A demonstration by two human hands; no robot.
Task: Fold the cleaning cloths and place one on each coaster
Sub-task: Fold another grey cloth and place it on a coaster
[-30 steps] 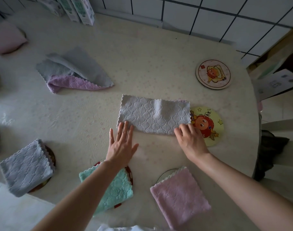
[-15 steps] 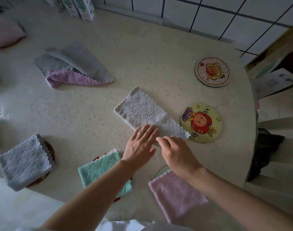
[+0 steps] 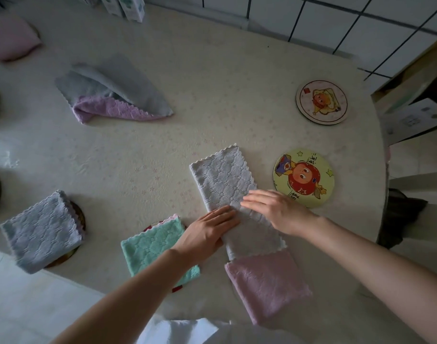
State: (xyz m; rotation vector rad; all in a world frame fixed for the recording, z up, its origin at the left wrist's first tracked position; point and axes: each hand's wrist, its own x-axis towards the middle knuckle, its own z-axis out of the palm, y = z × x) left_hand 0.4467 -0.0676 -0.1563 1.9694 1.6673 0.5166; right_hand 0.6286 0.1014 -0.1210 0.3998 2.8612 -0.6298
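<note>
1. Grey waffle-weave: the half-folded grey cloth has swung round since a second ago, from lying crosswise at mid-table to a long strip running from centre frame down toward the lower middle.
2. Its near end now overlaps the top edge of the folded pink cloth.
3. Left hand lies flat and open on the strip's left edge, gripping nothing; a second ago it was on bare table.
4. Right hand presses palm-down, fingers spread, across the strip's middle, nothing clasped.
5. The yellow coaster, right of centre, is fully uncovered now; before, the cloth overlapped it.
6. The white coaster, upper right, sits bare, same as before.
</note>
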